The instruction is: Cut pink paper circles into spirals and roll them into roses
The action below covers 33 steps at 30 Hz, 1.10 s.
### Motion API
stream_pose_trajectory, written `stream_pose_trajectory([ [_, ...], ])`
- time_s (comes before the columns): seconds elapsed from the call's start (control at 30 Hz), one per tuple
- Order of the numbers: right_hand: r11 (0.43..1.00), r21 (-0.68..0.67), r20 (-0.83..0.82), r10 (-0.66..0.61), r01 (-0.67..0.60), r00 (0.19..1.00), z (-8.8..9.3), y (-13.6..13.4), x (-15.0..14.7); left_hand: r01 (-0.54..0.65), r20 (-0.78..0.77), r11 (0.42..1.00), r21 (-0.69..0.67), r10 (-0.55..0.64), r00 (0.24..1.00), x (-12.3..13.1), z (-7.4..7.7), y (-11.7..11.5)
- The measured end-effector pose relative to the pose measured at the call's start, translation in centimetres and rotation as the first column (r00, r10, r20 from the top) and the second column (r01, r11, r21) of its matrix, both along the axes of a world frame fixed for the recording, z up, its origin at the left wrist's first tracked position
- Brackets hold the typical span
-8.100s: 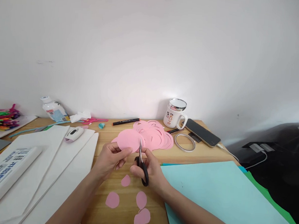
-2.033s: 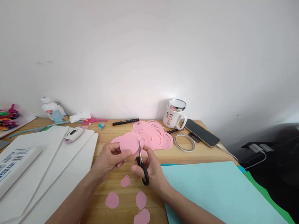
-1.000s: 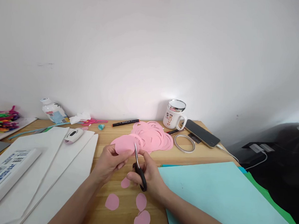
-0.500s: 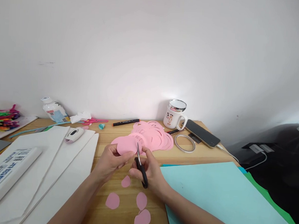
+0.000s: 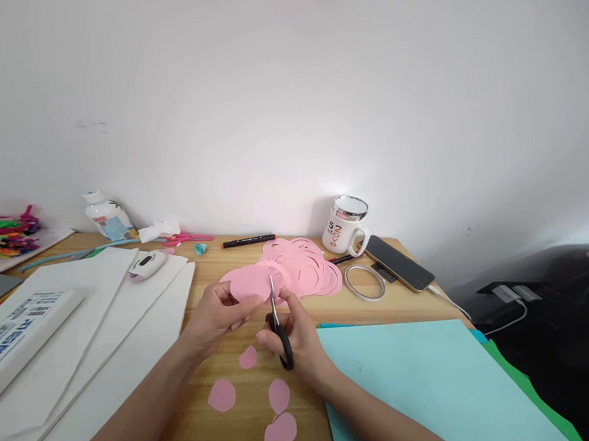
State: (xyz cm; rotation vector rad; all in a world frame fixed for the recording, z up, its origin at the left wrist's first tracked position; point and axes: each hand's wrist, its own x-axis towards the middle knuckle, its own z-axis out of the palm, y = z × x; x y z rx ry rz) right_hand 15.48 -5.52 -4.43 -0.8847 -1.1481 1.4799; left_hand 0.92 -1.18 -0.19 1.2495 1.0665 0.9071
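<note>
Between thumb and fingers, my left hand [image 5: 216,314] pinches a pink paper circle [image 5: 249,282]. My right hand [image 5: 295,337] grips black-handled scissors [image 5: 282,343], fingers in the loops. The blades point up and away, against the right side of the paper; exactly where the edge is cut I cannot make out. Behind the hands lies a heap of pink paper rings and circles [image 5: 304,264]. Nearer to me on the wood are several small rounded pink paper pieces [image 5: 222,396], two of them overlapping.
White sheets [image 5: 162,305] with a white boxy device [image 5: 22,337] lie left; light blue paper [image 5: 429,382] lies right. Along the wall stand a mug [image 5: 344,230] and a bottle [image 5: 109,217], with a black marker [image 5: 249,241] between. A tape roll [image 5: 364,283] and phone [image 5: 399,262] are right.
The scissor blades have closed slightly and still meet the paper's right side. Both hands have barely shifted, and the loose pieces on the table lie as before.
</note>
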Motion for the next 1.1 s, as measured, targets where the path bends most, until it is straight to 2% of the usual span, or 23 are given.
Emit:
stream_pose_trajectory([
  [0.33,0.999,-0.048,0.066,-0.013,0.017,0.998,0.76,-0.12,0.0,0.007,0.018,0.999,0.034,-0.007,1.0,0.0,0.45,0.01],
  [0.67,0.997,-0.072,0.037,0.018,-0.015,0.999,0.03,-0.23,-0.27,0.008,0.074,1.0,-0.02,-0.007,0.997,0.3,0.65,-0.17],
  [0.87,1.0,-0.017,0.021,-0.018,0.018,1.0,0.18,-0.03,-0.22,0.052,0.009,0.999,0.011,-0.053,0.999,0.0,-0.04,-0.01],
  [1.0,0.998,0.031,0.02,-0.05,0.049,0.999,0.41,0.17,0.01,0.056,-0.016,0.998,0.016,-0.055,0.998,-0.05,0.1,0.07],
  [1.1,0.999,0.039,0.011,-0.025,0.024,1.0,0.47,0.21,0.1,0.037,-0.014,0.999,0.011,-0.037,0.999,-0.02,0.18,0.08],
])
